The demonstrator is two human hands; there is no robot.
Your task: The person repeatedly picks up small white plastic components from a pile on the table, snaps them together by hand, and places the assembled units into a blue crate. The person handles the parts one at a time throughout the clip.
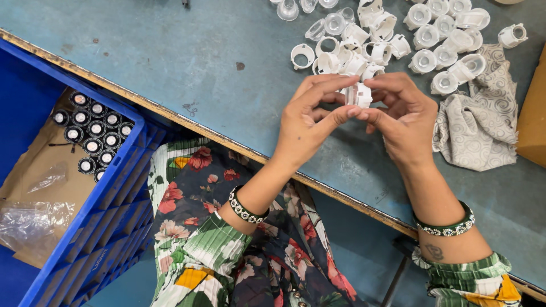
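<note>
Over the blue-grey table (pixel 170 51), my left hand (pixel 307 119) and my right hand (pixel 404 116) meet around one small white plastic part (pixel 359 94). Fingertips of both hands pinch it from either side. Just beyond the hands lies a heap of white plastic rings and caps (pixel 352 48). More white cup-shaped pieces (pixel 443 40) are spread to the right of the heap.
A patterned grey cloth (pixel 478 125) lies at the right beside a brown cardboard box (pixel 534 113). A blue crate (pixel 108 210) at the lower left holds cardboard, clear plastic film and several black round parts with shiny tops (pixel 91 133). The table's wooden edge (pixel 170 116) runs diagonally.
</note>
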